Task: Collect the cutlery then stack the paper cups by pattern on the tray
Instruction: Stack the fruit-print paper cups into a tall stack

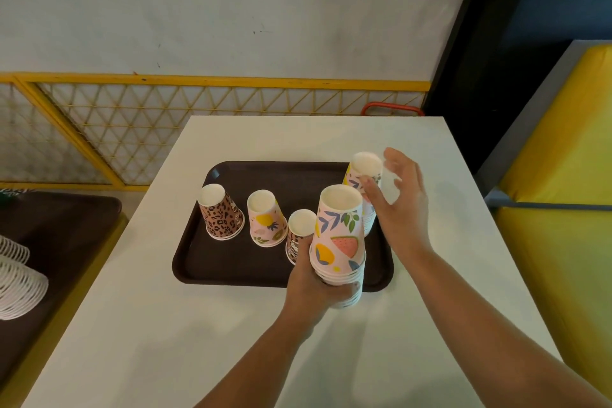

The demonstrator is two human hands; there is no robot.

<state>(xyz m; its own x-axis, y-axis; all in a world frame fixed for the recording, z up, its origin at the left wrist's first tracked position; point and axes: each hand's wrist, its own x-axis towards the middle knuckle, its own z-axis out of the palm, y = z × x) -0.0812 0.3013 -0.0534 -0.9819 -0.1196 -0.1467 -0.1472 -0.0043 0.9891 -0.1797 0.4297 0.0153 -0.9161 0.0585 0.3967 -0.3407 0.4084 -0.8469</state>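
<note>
left hand (313, 288) gripping fruit-print cup stack (339, 242), brown tray (231, 268)

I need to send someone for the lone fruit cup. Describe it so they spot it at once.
Find the dark tray on the white table. The fruit cup stands upside down, second from the tray's left end. It is single and untouched, between two leopard cups.

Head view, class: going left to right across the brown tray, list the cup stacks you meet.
Leopard-print stack → single fruit-print cup → second leopard-print stack → fruit-print stack gripped by the left hand → far fruit-print stack by the right hand.
</note>
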